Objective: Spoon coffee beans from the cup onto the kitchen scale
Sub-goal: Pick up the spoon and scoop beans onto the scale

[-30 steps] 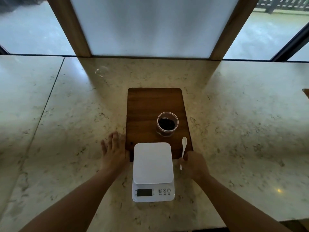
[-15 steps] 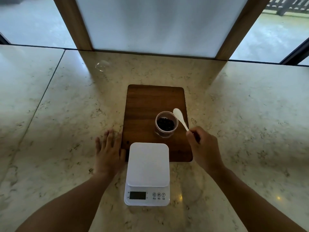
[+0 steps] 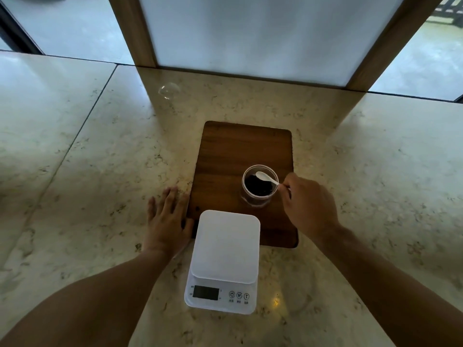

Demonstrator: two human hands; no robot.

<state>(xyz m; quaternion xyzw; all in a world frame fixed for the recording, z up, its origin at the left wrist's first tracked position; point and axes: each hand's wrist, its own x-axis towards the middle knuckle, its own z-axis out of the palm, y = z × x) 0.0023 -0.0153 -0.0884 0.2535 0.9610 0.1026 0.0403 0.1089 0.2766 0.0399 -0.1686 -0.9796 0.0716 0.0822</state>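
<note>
A clear cup (image 3: 259, 200) of dark coffee beans (image 3: 258, 186) stands on a brown wooden board (image 3: 240, 149). My right hand (image 3: 309, 206) grips the handle of a small white spoon (image 3: 265, 177), whose bowl sits over the beans inside the cup's rim. In front of the board lies a white kitchen scale (image 3: 225, 249) with a bare platform and a dark display. My left hand (image 3: 166, 221) rests flat on the counter, fingers spread, touching the board's left edge beside the scale.
The marble counter (image 3: 100, 184) spreads wide on both sides, with a seam on the left. A small clear bubble-like thing (image 3: 169, 90) lies at the back left. A frosted panel in a wooden frame (image 3: 250, 33) rises behind the board.
My right hand picked the spoon up from beside the scale, carried it up to the cup, and now its bowl is over the beans. The left hand stayed flat.
</note>
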